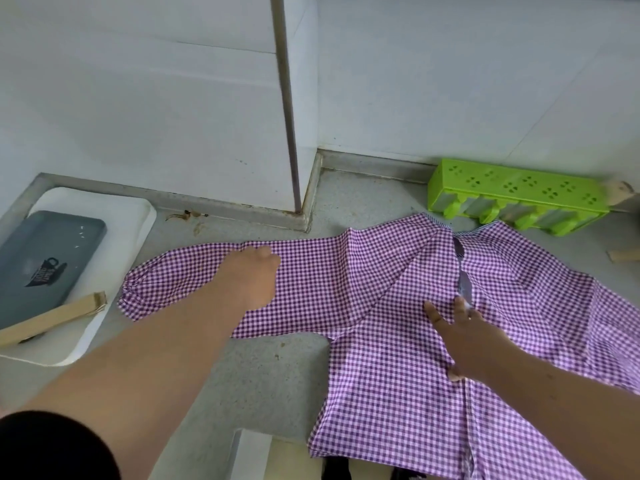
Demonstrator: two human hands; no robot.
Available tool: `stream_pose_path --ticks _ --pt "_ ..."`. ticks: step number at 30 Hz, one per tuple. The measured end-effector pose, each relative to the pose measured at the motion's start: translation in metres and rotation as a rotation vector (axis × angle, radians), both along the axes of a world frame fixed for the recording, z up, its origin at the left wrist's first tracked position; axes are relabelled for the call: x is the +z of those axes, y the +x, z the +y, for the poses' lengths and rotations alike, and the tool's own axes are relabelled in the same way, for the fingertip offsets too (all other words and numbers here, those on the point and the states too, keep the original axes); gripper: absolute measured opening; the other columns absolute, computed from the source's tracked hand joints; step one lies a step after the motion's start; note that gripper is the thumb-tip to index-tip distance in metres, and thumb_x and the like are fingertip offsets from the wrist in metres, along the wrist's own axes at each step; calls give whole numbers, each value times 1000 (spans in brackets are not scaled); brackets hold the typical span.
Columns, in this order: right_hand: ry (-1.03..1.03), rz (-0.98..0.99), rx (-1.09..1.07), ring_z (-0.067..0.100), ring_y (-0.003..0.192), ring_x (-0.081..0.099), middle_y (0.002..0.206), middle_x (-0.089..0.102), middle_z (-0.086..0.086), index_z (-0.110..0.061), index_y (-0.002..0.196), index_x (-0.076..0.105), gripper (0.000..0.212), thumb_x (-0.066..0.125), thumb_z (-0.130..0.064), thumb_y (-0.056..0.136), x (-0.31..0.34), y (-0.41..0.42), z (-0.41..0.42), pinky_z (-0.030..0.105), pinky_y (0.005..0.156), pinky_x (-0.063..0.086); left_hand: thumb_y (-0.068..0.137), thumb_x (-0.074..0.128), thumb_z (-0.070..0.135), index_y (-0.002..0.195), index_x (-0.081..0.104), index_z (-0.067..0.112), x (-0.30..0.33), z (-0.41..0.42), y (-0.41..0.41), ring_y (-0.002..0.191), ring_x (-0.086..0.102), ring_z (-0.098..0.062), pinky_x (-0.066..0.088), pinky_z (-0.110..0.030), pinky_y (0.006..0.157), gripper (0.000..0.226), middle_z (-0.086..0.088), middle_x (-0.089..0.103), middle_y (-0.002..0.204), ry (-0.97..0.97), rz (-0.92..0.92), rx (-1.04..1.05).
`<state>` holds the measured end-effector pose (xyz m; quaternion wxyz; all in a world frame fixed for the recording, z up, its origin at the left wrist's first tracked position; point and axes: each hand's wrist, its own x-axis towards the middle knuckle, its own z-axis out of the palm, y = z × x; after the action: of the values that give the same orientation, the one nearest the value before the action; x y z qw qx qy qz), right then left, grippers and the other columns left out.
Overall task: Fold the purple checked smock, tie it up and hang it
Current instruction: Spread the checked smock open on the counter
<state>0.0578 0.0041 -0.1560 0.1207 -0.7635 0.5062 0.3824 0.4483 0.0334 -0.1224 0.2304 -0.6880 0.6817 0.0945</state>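
Head view: the purple checked smock (398,341) lies spread flat on the grey bench (263,379), filling the centre and lower right of the frame, one sleeve stretched out toward the left, hem hanging over the near edge at the bottom. Your left hand (249,278) sits on that sleeve at mid-frame, fingers curled down at the fabric's top edge; cannot tell if they pinch the cloth or just press it. Your right hand (464,337) lies flat on the smock body at right of centre, fingers straight and spread, pressing next to the open slit. Green plastic rack (512,195) at upper right, just past the collar, against the wall. White tray (135,230) at left edge, with a grey lid (45,258) on it and a cardboard strip (52,318) lying across its near part. Another cardboard piece (625,255) at far right.
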Motion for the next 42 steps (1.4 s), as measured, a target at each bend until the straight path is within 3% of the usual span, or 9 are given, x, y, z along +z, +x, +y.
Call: stream_pose_path --ticks 5,10,13,17,22,26,29,36,42 --pt "-29 -141 0 38 159 12 171 -12 21 -37 162 -14 122 75 -64 82 4 -15 0 55 116 42 100 57 49 160 32 29 -13 -32 -100 148 41 -29 43 -55 115 68 0 16 176 71 256 -197" --pt "-281 -370 -183 23 151 33 170 17 -3 -35 160 18 70 51 -49 100 17 -58 -6 48 117 37 101 51 58 148 47 24 -19 -51 -140 127 55 -29 50 -47 100 58 -7 47 148 152 76 -184" --pt "-256 -349 -341 27 157 21 173 8 -1 -35 163 8 80 54 -49 99 14 -94 -13 51 122 31 98 56 51 140 56 22 -19 -64 -156 126 50 -26 46 -45 101 51 -7 46 142 67 40 -233" --pt "-80 -342 -272 27 159 12 174 -3 -7 -36 165 6 88 57 -58 97 3 -117 -12 53 122 28 92 64 47 149 51 25 -28 -84 -176 147 33 -29 26 -46 124 63 -8 28 167 28 60 -264" --pt "-47 -430 -223 22 159 6 173 -2 -13 -45 163 17 74 52 -59 99 2 -139 -12 48 124 25 87 72 55 165 15 29 -45 -119 -199 157 24 -35 23 -54 128 101 -10 12 175 60 237 30" --pt "-71 -535 -246 14 147 37 167 24 -18 -49 135 60 34 49 -49 103 7 -153 -20 40 121 33 81 72 57 164 8 34 -57 -136 -192 147 41 -33 34 -57 121 107 -7 32 168 51 335 285" --pt "-220 -558 -370 17 134 51 163 30 -15 -44 117 68 23 53 -35 102 8 -170 -45 43 111 47 79 76 60 166 1 33 -60 -140 -183 152 35 -33 30 -56 123 118 -8 26 171 68 260 330" --pt "-247 -464 -709 40 146 42 174 -5 2 -31 160 26 79 69 -17 94 1 -202 -114 50 110 49 81 70 69 148 44 24 -59 -138 -187 129 58 -29 45 -50 111 85 -4 60 144 72 169 307" --pt "-156 -388 -760 42 147 39 168 19 17 -23 166 2 120 87 -34 82 -10 -206 -132 54 116 40 95 52 69 108 69 29 -40 -124 -198 126 50 -23 33 -43 109 46 3 64 116 52 -2 127"
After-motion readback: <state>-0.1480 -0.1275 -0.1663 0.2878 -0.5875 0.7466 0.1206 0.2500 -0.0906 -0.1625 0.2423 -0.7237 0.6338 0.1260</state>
